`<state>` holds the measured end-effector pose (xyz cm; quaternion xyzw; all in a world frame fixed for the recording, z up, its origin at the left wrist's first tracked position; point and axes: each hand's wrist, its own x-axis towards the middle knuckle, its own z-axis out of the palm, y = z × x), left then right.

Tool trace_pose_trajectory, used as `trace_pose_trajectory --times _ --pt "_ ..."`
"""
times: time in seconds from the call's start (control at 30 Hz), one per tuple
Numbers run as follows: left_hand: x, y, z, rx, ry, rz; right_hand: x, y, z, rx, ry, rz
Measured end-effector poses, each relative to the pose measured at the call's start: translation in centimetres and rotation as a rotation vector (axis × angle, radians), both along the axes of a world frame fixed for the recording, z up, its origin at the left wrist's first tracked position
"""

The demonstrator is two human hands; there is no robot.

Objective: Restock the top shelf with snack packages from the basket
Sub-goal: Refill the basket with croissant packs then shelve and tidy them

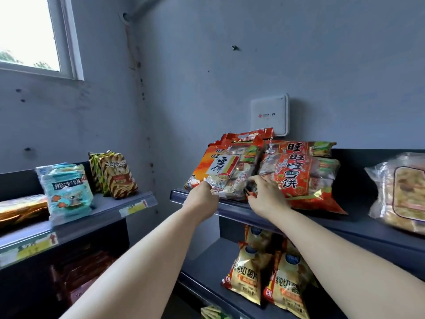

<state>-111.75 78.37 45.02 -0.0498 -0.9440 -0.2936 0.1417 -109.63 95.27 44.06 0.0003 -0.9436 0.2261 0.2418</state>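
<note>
**A:** What are the hands doing in the head view?

**B:** Both bare forearms reach up to the dark grey metal top shelf (232,210) on the right. The left hand (203,195) grips the lower left edge of an orange and white crinkly plastic bag of rice crackers (226,169), fingers curled round it. The right hand (264,195) holds the same bag at its lower right corner, forefinger above and thumb below.

**A:** And where does that bag sit?

**B:** At the left end of the top shelf. It is tilted, with its bottom near the shelf's front lip. A red foil-edged bag of rice crackers (301,178) lies just to its right, touching it. A second red bag (299,147) is stacked behind and above that one. The right hand lies in front of the red foil-edged bag's lower left part.

**A:** Anything else up there?

**B:** A clear plastic bag of pale yellow snacks (397,192) lies well apart at the far right. A white square wall box (269,113) hangs on the grey wall above the red bags.

**A:** Below?

**B:** Yellow bags of crisps with red trim (247,272) stand side by side on the shelf underneath.

**A:** And to the left?

**B:** A separate grey shelf (108,206) carries a light blue biscuit bag (66,189). Behind it is a brown and yellow striped bag (117,176), and both stand upright. A yellow price label (133,208) sits on the front rail. A white-framed window (69,42) fills the upper left corner.
</note>
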Motion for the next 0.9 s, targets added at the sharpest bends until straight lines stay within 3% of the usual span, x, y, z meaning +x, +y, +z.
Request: trace_pose_trajectory --times 0.27,0.47,0.63,0.73,0.9 --pt "-9.0 -0.9 -0.6 -0.06 0.046 0.043 -6.9 -3.2 -0.8 -0.101 -0.012 0.039" --pt "-16.0 -3.8 0.4 -0.138 -0.033 -0.001 -12.5 -3.9 -0.8 -0.057 -0.171 -0.137" --pt "-20.9 -5.9 1.1 -0.055 -0.196 -0.168 -15.6 -4.9 -0.7 -0.007 -0.227 -0.275" --pt "-23.1 -6.3 0.7 -0.054 -0.19 -0.285 -16.4 -5.3 -0.3 0.031 -0.263 -0.309" --pt "-25.6 -5.9 0.0 -0.038 -0.193 -0.318 -16.6 -5.8 -0.3 -0.075 -0.278 -0.309"
